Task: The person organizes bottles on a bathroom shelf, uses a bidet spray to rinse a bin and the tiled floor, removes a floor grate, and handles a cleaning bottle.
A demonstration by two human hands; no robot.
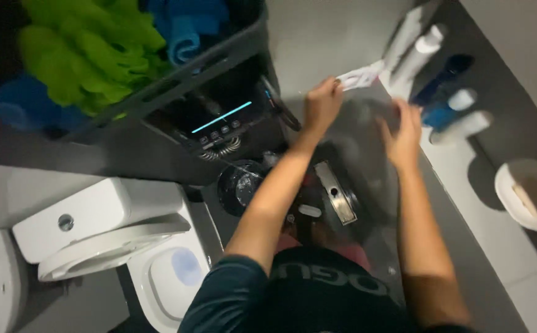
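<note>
My left hand (pixel 322 105) is closed in a fist on the upper edge of a dark, see-through plastic bag (pixel 361 154). My right hand (pixel 404 131) grips the bag's opposite edge, its fingers blurred by motion. The bag hangs stretched between both hands over the dark floor. Through it shows a rectangular metal floor drain (pixel 336 200). A white scrap of paper (pixel 361 78) lies just beyond my left hand.
A white toilet (pixel 126 246) with its lid up stands at the lower left. A dark cart (pixel 219 117) carries green and blue cloths (pixel 89 55). A round black bucket (pixel 240 185) sits beside it. Several bottles (pixel 441 80) line the right ledge, near a white bowl-shaped bin (pixel 518 194).
</note>
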